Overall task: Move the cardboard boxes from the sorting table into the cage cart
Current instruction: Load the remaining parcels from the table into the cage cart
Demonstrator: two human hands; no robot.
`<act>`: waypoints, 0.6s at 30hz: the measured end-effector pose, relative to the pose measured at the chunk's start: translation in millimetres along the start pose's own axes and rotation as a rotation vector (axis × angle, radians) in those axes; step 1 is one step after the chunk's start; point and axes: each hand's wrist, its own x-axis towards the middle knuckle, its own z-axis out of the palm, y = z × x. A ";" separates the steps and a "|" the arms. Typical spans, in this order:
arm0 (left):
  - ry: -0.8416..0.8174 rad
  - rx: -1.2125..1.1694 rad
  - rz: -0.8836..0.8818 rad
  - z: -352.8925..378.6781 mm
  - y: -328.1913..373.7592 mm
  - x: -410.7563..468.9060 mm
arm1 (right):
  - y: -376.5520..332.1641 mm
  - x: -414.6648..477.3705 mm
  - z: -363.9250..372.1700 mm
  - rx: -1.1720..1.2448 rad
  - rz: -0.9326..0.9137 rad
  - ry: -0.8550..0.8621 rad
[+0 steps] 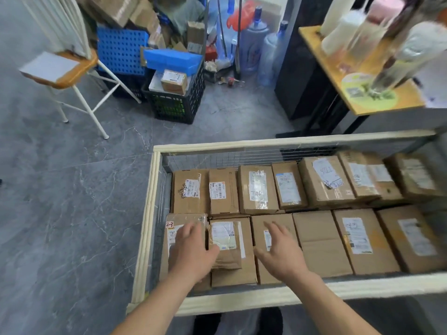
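Observation:
The cage cart (266,143) with cream padded rails and wire mesh walls stands in front of me, holding several labelled cardboard boxes in two rows. A small taped box (226,240) lies on top of a larger box (246,272) in the near row. My left hand (192,250) reaches into the cart's near left corner, fingers straight, resting over the "2-3" marked box (174,228) beside the small box. My right hand (281,252) hovers with spread fingers above the box (275,221) to the right, gripping nothing.
A white-legged chair (60,71) stands on the grey floor at left. Behind it are a black crate (176,105) with a small box, blue plastic panels (121,54), piled cartons and water bottles (254,49). A yellow table (358,76) with containers stands at right.

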 end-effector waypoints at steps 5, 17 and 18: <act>0.053 0.219 0.415 -40.6 80.4 -24.2 | -7.4 -44.2 -74.7 -0.032 0.013 0.284; 0.219 0.324 1.196 -68.4 257.1 -123.6 | 23.9 -202.1 -213.7 -0.195 0.242 0.852; 0.218 0.322 1.239 -64.3 271.0 -135.0 | 30.5 -215.4 -221.6 -0.196 0.272 0.883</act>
